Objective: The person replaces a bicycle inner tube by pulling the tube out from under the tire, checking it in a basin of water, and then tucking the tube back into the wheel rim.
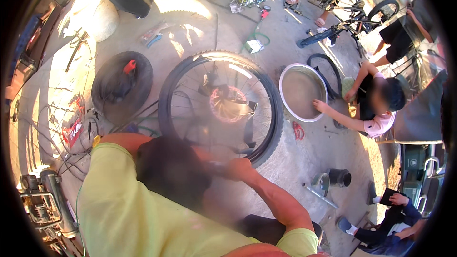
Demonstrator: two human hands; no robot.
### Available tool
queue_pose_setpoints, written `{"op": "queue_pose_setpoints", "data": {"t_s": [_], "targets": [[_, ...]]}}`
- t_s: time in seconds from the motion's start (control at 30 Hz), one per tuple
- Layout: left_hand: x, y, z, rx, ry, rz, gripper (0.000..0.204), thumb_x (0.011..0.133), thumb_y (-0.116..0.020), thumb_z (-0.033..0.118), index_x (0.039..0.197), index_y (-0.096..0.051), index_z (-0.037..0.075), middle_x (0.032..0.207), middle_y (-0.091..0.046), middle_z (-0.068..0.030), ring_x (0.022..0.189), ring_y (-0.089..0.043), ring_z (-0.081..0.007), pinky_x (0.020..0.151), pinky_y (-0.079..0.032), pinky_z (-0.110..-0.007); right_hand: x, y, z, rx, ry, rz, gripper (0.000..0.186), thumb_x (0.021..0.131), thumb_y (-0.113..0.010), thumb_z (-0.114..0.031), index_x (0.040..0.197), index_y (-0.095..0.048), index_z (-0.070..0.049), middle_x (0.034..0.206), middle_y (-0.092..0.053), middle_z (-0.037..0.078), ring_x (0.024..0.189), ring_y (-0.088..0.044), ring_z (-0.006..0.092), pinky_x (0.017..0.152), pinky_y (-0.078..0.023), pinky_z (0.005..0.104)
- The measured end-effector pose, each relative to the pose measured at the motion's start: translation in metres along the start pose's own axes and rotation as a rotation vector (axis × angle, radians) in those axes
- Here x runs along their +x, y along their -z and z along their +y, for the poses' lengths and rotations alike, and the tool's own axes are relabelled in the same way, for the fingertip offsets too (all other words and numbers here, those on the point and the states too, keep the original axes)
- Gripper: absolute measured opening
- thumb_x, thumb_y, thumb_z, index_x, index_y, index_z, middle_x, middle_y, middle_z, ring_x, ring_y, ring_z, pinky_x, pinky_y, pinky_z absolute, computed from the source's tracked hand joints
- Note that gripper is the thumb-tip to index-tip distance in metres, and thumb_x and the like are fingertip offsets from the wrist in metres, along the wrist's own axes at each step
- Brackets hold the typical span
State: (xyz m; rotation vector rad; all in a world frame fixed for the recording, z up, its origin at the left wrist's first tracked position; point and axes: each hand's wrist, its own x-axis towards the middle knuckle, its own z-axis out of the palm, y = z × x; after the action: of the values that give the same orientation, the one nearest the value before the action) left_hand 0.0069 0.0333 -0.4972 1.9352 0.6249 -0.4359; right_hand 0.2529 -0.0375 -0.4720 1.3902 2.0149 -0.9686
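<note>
A bicycle wheel with a black tyre, thin spokes and a red brake disc lies in front of me. My right hand is closed at the wheel's near edge, its fingers curled against the tyre. My left hand is close by at the same edge. My dark-clothed knee covers part of that forearm, and blur hides the fingers. Between the hands is a greyish patch too blurred to name.
A round metal basin stands right of the wheel; another person's hand reaches over its rim. A loose tyre lies left. A dark cylinder and a metal tube lie at right. People and a bicycle are farther off.
</note>
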Motion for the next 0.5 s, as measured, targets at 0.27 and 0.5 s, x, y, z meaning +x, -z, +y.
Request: {"op": "queue_pose_setpoints", "data": {"t_s": [0.27,0.5], "targets": [[-0.042,0.038,-0.033,0.16,0.161,-0.06,0.037,0.089,-0.068,0.034,0.119,-0.072,0.012,0.109,-0.074,-0.0154,0.1,-0.071,-0.0339,0.085,-0.056,-0.045,0.003,0.006,0.019,-0.195,0.066,-0.052,0.044,0.082,-0.076,-0.046,0.108,-0.077,-0.01,0.106,-0.077,0.014,0.102,-0.074,0.0318,0.086,-0.058,0.0448],[-0.018,0.017,0.002,0.076,0.062,0.012,0.038,0.089,-0.068,0.034,0.119,-0.072,0.012,0.109,-0.074,-0.0157,0.1,-0.071,-0.0341,0.085,-0.055,-0.045,0.013,0.011,0.009,-0.201,0.15,-0.103,0.054,0.077,-0.078,-0.055,0.108,-0.077,-0.011,0.107,-0.077,0.013,0.102,-0.074,0.0308,0.087,-0.058,0.0437]]}}
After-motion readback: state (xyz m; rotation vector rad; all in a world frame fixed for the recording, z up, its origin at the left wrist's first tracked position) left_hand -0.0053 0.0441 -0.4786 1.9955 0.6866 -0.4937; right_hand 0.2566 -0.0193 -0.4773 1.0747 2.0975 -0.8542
